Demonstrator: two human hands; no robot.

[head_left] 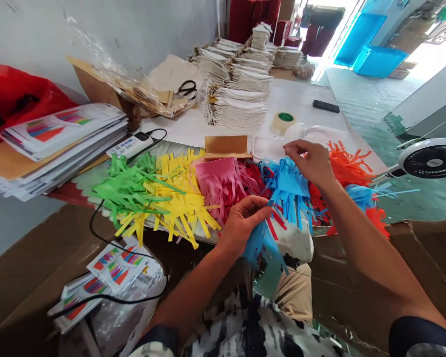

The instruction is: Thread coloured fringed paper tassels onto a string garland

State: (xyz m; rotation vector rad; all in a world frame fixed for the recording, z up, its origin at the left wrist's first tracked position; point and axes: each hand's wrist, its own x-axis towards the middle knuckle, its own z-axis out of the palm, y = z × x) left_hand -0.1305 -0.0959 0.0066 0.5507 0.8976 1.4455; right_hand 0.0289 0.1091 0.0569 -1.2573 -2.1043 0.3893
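Observation:
My left hand (245,218) is closed, pinching the top edge of a blue fringed paper piece (262,243) that hangs down over my lap. Higher up, my right hand (312,158) has its thumb and fingertips pressed together beside a white plastic tray (269,148); whatever is between them I cannot make out. Under it lies a pile of blue fringed paper (292,188). Along the table edge run more fringed paper piles: green (122,186), yellow (178,193), pink (217,176) and orange-red (351,166). An open brown cardboard piece (226,145) stands behind the pink pile.
Stacks of white strung pieces (241,94) fill the table's back. A tape roll (284,120), a black phone-like object (326,106) and scissors (187,88) lie there too. Printed sheets (59,131) are stacked left; a small fan (431,158) stands right. A black cable (111,297) hangs below.

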